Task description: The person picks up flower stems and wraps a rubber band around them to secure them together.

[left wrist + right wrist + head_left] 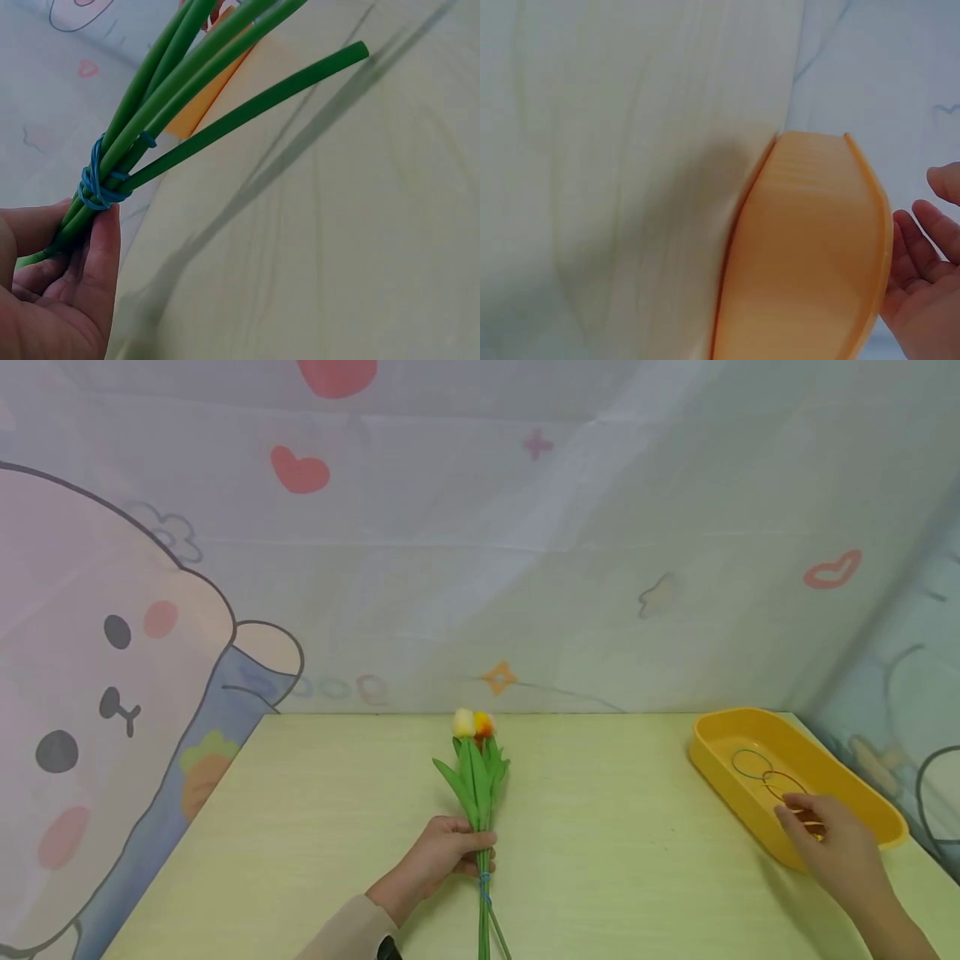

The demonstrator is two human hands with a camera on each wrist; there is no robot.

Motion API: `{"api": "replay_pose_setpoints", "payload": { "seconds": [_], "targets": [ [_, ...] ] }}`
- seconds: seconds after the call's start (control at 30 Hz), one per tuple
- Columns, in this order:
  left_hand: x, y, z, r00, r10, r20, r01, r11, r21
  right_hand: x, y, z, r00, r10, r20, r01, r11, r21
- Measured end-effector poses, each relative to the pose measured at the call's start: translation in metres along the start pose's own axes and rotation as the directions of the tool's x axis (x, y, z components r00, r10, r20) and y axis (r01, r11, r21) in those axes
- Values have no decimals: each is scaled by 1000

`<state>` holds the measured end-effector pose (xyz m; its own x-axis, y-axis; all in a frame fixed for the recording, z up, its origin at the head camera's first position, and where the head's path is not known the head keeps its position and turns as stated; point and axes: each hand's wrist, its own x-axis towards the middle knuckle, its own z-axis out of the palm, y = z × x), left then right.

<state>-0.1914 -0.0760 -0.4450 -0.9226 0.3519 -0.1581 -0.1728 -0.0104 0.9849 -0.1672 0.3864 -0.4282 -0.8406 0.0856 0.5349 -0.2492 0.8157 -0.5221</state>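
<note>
My left hand [442, 856] grips the green stems of a bunch of tulips [474, 781], with one whitish-yellow and one orange-yellow bloom visible at the far end. Just beyond the fingers, on the cut-end side, a blue rubber band [97, 184] is wound around the stems. One stem splays out from the others in the left wrist view. On the right, my right hand [840, 852] is over the near part of a yellow tray [738, 814], thumb and fingers apart and holding nothing visible. Thin loops lie in the tray, among them a green rubber band [734, 764] and a reddish one [797, 779].
Both hands work over a pale yellow-green table [600, 827]. A printed cloth backdrop [450, 543] hangs behind it and along the right side. Beyond the tray, a dark curved line [921, 793] shows at the right edge.
</note>
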Motion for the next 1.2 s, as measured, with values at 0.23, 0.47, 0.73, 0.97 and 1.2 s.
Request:
{"api": "replay_pose_setpoints", "payload": {
  "seconds": [0.23, 0.47, 0.73, 0.97, 1.2],
  "targets": [
    [3, -3, -1, 1000, -16, -8, 16, 1000, 14, -1, 7, 1, 993, 42, 112, -36, 998, -56],
    [5, -4, 0, 999, -27, -20, 28, 1000, 13, 0, 7, 4, 995, 25, 100, -18, 997, -71],
    [6, -7, -1, 999, -37, -33, 38, 999, 12, -3, 6, 5, 995, 8, 99, 0, 997, -82],
    [6, -8, -2, 998, -51, -28, 52, 999, 10, -4, 7, 6, 997, -6, 82, 13, 997, -79],
    [5, -8, -4, 998, -62, -12, 62, 998, 16, -4, 10, 7, 997, -12, 79, 19, 996, -86]
  ]
}}
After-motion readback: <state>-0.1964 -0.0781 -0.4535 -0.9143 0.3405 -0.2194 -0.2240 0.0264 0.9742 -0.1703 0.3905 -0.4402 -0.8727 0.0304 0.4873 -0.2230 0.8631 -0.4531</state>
